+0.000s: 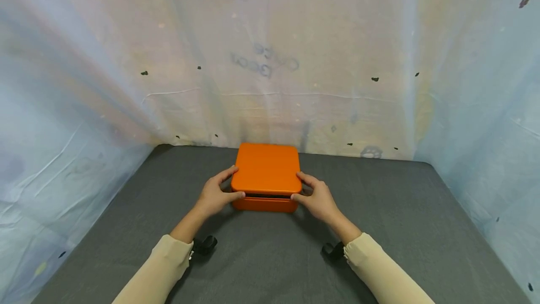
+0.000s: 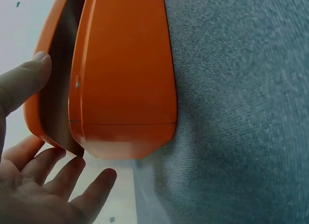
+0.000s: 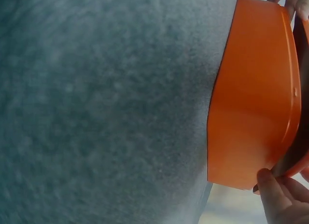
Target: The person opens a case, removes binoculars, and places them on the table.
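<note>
On the grey-covered table sits an orange box with a smooth, rounded-corner lid (image 1: 266,169). A dark gap runs along the front between the lid and the box's lower part (image 1: 265,205). My left hand (image 1: 215,195) grips the lid at its left side, thumb at the front edge and fingers along the side. My right hand (image 1: 318,198) holds the opposite side in the same way. In the left wrist view, the left thumb (image 2: 30,79) presses the lid's front edge. Right fingers (image 3: 273,192) appear at the box's corner in the right wrist view. The inside is dark and mostly hidden.
The grey table (image 1: 379,215) extends to both sides and in front of the box. Pale printed curtains (image 1: 329,50) hang behind and along the sides, close beyond the box's back. A black strap (image 1: 206,245) sticks out at the left cuff, another (image 1: 332,251) at the right.
</note>
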